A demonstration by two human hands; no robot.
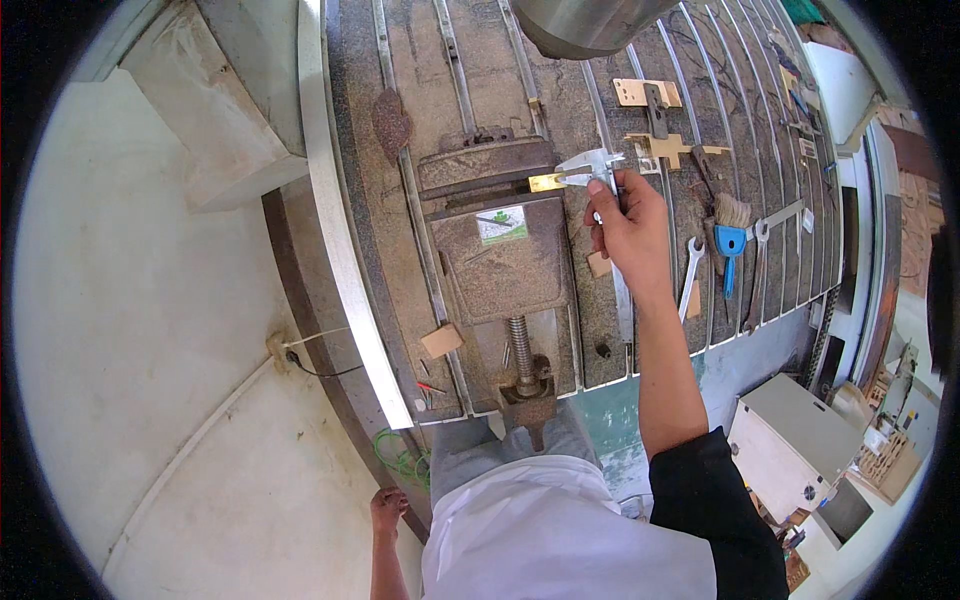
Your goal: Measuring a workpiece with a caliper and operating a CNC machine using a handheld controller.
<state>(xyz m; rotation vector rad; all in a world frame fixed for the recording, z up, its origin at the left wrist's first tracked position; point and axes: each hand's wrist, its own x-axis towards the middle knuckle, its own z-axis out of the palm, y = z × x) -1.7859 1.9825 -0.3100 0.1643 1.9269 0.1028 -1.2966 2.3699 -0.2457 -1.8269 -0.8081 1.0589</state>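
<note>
My right hand (635, 228) is closed around a silver vernier caliper (598, 168), whose beam runs down beneath my wrist. The caliper's jaws point left and meet the end of a small brass block (546, 183). That block sticks out at the right end of the jaws of a machine vise (500, 265), which is coated in brown dust. On the vise top lies a small card with a green mark (502, 225). Away from the table, low on the left, my left hand (388, 508) hangs beside my body with its fingers curled, and nothing shows in it.
Metal strips cross the dusty slotted table. Right of my hand lie brass plates (645, 93), a wrench (691, 275), a blue-handled brush (731, 245) and a second wrench (760, 262). A metal machine head (590, 22) overhangs the far edge. A small tan block (441, 341) lies left of the vise screw.
</note>
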